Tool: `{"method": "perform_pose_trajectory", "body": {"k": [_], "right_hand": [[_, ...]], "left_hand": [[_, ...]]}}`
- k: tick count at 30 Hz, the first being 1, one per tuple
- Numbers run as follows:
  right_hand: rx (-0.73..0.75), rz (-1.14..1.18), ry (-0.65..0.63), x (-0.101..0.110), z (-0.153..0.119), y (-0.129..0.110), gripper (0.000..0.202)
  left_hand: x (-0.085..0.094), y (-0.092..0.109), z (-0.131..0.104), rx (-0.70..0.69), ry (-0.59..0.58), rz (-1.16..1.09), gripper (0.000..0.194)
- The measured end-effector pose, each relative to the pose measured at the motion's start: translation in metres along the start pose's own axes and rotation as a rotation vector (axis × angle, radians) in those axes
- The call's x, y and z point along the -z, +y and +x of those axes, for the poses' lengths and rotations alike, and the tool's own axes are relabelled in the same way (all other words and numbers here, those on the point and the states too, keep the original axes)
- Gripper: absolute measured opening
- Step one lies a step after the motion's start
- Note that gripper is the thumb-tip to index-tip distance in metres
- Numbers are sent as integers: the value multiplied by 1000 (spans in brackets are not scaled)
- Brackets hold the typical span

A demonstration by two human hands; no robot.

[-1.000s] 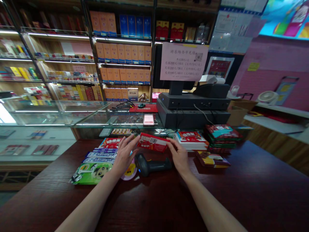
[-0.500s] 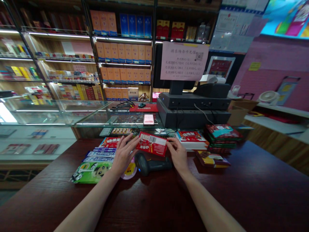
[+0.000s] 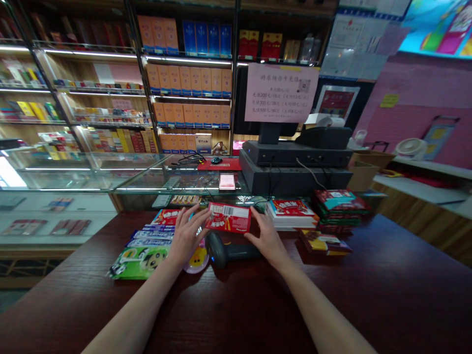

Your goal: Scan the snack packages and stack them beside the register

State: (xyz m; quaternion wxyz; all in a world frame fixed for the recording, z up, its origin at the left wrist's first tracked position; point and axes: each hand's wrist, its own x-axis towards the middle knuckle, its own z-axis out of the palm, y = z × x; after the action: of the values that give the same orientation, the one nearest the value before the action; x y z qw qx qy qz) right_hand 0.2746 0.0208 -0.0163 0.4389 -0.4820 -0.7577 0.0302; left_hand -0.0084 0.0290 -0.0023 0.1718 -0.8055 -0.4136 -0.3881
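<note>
A red snack box (image 3: 229,219) is raised above the table, its barcode side facing me. My left hand (image 3: 187,235) grips its left end, with the other fingers spread. At the box's right end, my right hand (image 3: 268,240) has thumb and index finger apart, close to the edge; whether it touches is unclear. Below the box lies a black barcode scanner (image 3: 234,252). A round pink item with a yellow figure (image 3: 198,259) is beside the scanner. Green panda packs (image 3: 138,263), purple packs (image 3: 152,236) and another red box (image 3: 166,217) lie left of my left hand.
White-sided boxes with red tops (image 3: 293,214), a stack of dark red packs (image 3: 341,206) and yellow-brown packs (image 3: 326,244) sit at the right. Behind are a glass counter (image 3: 177,184) and a black cash register (image 3: 295,169) with a paper sign (image 3: 280,93).
The red box has shifted slightly left and turned to lie more level. My right hand's thumb and index finger have spread apart at its right end.
</note>
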Motion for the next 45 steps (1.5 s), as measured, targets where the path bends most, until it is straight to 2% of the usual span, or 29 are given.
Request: {"method": "perform_pose_trajectory", "body": {"k": [3, 7, 14, 23, 36, 39, 45], "right_hand": [[89, -69, 9, 2, 0, -2, 84], [179, -136, -3, 5, 1, -5, 80], [199, -170, -21, 6, 1, -12, 81], [181, -169, -26, 4, 1, -18, 76], [127, -77, -40, 5, -2, -16, 78], [130, -52, -117, 10, -2, -21, 76], [176, 7, -480, 22, -8, -35, 95]], "left_hand": [[2, 1, 1, -10, -25, 25, 47], [4, 3, 3, 6, -45, 84, 68], [5, 6, 5, 12, -73, 183, 87], [5, 3, 2, 24, -140, 216, 82], [6, -3, 2, 63, -77, 153, 72], [8, -6, 2, 96, -58, 189, 72], [14, -10, 0, 157, -55, 247, 73]]}}
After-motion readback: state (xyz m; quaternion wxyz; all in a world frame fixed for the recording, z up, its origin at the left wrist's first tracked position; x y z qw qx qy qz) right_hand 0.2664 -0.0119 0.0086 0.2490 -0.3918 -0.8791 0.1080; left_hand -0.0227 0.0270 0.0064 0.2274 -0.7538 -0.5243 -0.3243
